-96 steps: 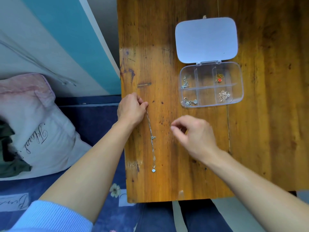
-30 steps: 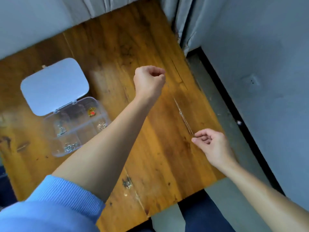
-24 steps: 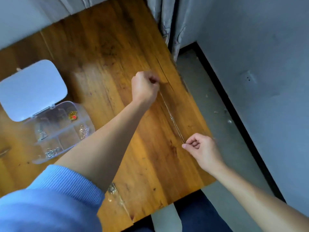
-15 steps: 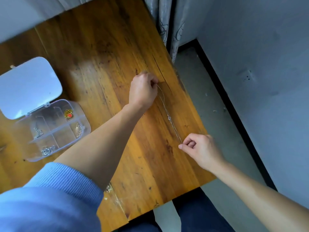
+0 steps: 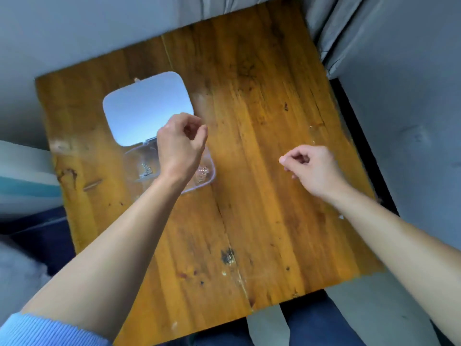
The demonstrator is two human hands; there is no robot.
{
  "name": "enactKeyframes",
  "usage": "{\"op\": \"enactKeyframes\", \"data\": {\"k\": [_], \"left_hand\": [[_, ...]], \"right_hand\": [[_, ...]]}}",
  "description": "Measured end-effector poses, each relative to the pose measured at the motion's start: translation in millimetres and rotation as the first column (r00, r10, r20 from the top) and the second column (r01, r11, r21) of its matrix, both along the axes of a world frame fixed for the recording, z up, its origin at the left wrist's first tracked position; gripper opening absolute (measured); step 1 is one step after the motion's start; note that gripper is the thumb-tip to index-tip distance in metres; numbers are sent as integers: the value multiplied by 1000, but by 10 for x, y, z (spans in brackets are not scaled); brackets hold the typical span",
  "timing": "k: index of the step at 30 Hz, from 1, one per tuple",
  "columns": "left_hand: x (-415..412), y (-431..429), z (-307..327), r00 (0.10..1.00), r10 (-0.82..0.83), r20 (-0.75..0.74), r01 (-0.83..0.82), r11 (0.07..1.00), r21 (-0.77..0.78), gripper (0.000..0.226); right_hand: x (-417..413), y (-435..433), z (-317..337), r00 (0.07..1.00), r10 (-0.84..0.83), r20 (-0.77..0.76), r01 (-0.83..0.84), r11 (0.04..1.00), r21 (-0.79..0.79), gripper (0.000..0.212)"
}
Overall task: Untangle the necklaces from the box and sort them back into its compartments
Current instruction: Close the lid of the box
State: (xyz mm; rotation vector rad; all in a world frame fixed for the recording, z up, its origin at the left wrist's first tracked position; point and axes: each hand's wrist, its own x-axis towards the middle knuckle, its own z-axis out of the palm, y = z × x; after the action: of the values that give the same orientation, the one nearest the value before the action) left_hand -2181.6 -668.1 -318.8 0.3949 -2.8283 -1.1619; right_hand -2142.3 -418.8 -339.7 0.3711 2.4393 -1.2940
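Observation:
The clear compartment box [image 5: 210, 179] lies on the wooden table [image 5: 249, 221] with its white lid [image 5: 147, 108] flipped open behind it. Small silver pieces [image 5: 147, 171] show in its left compartments and another [image 5: 202, 171] at its right. My left hand [image 5: 180, 146] hovers over the box with fingers curled and thumb against the index finger; nothing shows in it. My right hand [image 5: 314, 168] is over the table's right half, fingers also curled. Faint glints of a thin chain [image 5: 312, 142] lie near the right edge, partly hidden by my right hand; the picture is blurred.
A grey curtain [image 5: 329, 33] hangs at the table's far right corner, with a grey floor and wall [image 5: 411, 121] to the right. A grey wall runs behind the table. My legs in dark blue [image 5: 306, 325] are at the near edge.
The chain held taut between both hands at the right edge is no longer stretched between them. My left hand has swung back over the box; my right hand has lifted. The view has turned left.

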Motion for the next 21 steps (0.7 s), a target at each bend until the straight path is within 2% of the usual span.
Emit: {"op": "enactKeyframes", "data": {"k": [3,6,9,11,13,15,17,19,21], "left_hand": [[135,-715,66,991,133,-3,-133,991,-24,17],[264,-1323,57,965,261,13,-260,965,-46,20],[308,-1703,-61,932,329,150,-342,938,64,26],[291,-1811,-157,905,305,296,-375,901,220,32],[251,-1832,-236,897,250,365,-376,865,332,37],[197,-1777,-264,917,191,350,-330,856,398,32],[150,-1732,-269,932,164,325,-306,836,456,17],[109,-1721,-274,926,191,325,-337,805,488,12],[84,-1724,-289,919,229,320,-366,797,481,13]], "right_hand": [[-214,-659,-6,996,82,-35,-83,997,-8,13],[-448,-1190,-5,991,92,-102,-91,996,16,16],[-703,-1568,19,986,80,-143,-60,988,139,37],[-860,-1749,38,987,68,-142,-40,980,195,51],[-1001,-1898,49,990,50,-131,-21,978,209,59],[-1126,-2010,77,996,-1,-92,17,985,174,63],[-1215,-2109,88,999,-44,-26,48,989,143,64],[-1252,-2174,92,998,-59,17,56,988,145,63],[-1246,-2190,86,999,-47,-2,47,984,170,52]]}}
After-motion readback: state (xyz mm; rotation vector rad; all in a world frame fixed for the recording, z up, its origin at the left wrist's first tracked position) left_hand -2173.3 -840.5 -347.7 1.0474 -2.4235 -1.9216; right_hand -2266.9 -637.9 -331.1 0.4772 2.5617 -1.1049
